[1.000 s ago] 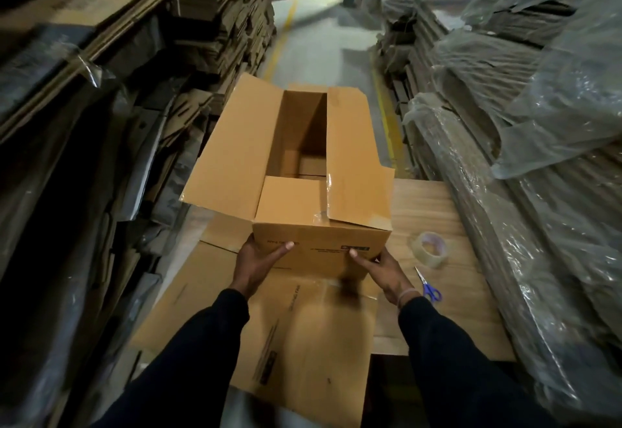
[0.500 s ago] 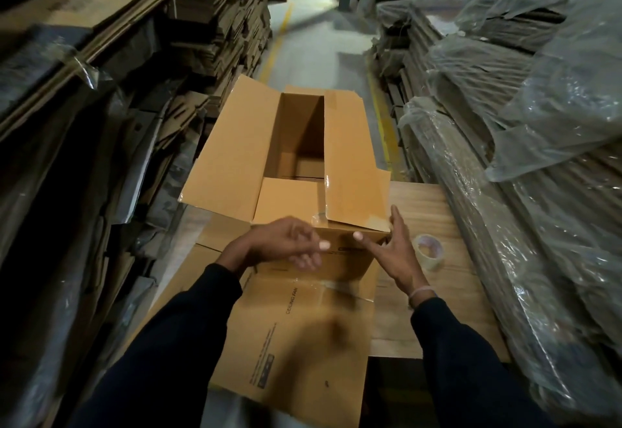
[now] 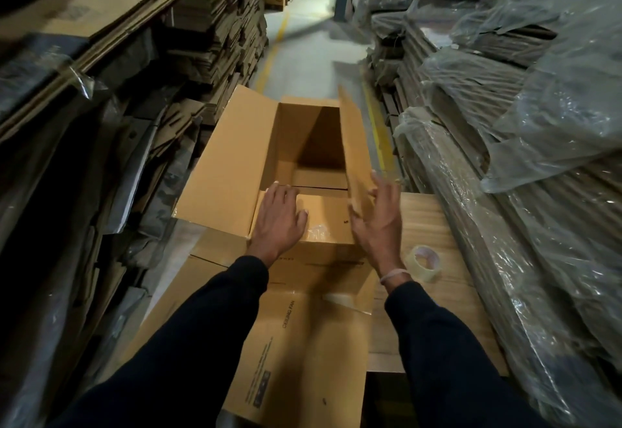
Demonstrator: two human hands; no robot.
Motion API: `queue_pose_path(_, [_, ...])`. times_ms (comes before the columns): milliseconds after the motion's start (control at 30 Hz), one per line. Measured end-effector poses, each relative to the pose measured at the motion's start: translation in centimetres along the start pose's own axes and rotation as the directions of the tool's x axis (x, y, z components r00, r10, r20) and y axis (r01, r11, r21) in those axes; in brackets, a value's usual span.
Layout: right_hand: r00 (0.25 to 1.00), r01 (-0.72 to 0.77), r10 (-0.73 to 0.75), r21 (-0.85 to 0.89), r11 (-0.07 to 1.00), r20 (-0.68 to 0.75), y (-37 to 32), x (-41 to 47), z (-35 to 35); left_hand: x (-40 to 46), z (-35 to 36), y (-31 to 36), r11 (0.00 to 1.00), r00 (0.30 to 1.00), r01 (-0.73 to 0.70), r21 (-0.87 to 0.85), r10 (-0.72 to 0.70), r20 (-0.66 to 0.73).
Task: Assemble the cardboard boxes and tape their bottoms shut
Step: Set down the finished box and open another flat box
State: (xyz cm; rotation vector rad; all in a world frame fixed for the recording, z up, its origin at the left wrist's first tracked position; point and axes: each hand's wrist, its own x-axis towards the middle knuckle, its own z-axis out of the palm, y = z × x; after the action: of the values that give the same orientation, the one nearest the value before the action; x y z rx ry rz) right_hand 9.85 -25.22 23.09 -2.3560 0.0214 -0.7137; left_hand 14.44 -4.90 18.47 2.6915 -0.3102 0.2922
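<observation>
At centre frame, the left hand's fingers [image 3: 289,195] lie straight and spread, flat on the near short flap [image 3: 323,215] of the cardboard box [image 3: 232,172], pressing it down into the opening. Just to the right, the right hand [image 3: 378,222] has its fingers apart and nearly straight, thumb and fingertips against the lower corner of the right long flap [image 3: 350,145], which stands almost upright; whether it pinches the edge or only pushes it cannot be told. The left long flap [image 3: 229,165] lies spread outward toward the left of the frame. The box sits open-side up on a flattened carton [image 3: 296,343] over a wooden table [image 3: 427,222], at the middle of the picture.

To do this step well, the short flap should probably be held level while the right long flap is swung over it, then the left one brought to meet it squarely, seam closed without overlap. A tape roll [image 3: 424,262] waits at lower right, close beside the right wrist, within easy reach.
</observation>
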Motion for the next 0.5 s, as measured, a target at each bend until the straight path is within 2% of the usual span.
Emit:
queue_pose_path(167, [0.948,-0.130,0.097,-0.090,0.987,-0.302,2.5,2.2,-4.3,0.2,0.2,-0.2,0.999,0.999,0.021,0.026,-0.021,0.028])
queue_pose_path(267, [0.936,-0.237,0.124,-0.331,0.913,-0.329,5.5,2.0,-5.5,0.2,0.3,0.0,0.998,0.999,0.022,0.056,-0.024,0.034])
queue_pose_path(333, [0.954,-0.262,0.147,-0.486,0.834,-0.262,7.4,1.7,-5.1,0.1,0.2,0.2,0.998,0.999,0.029,0.063,-0.031,0.036])
queue_pose_path(400, [0.989,-0.145,0.124,-0.636,0.758,-0.078,9.1,1.7,-3.9,0.1,0.2,0.4,0.998,0.998,0.036,0.057,-0.039,0.046])
queue_pose_path(433, [0.992,-0.069,0.124,-0.655,0.752,0.038,9.7,2.1,-3.0,0.1,0.1,0.6,0.998,0.998,0.038,0.054,-0.041,0.049])
queue_pose_path(467, [0.979,-0.030,0.146,-0.611,0.791,0.141,9.9,2.5,-2.2,0.1,0.1,0.6,0.998,0.998,0.039,0.053,-0.041,0.053])
queue_pose_path(500, [0.959,-0.044,0.188,-0.541,0.840,0.213,9.6,3.1,-1.3,0.1,0.1,0.7,0.998,0.997,0.040,0.054,-0.043,0.057])
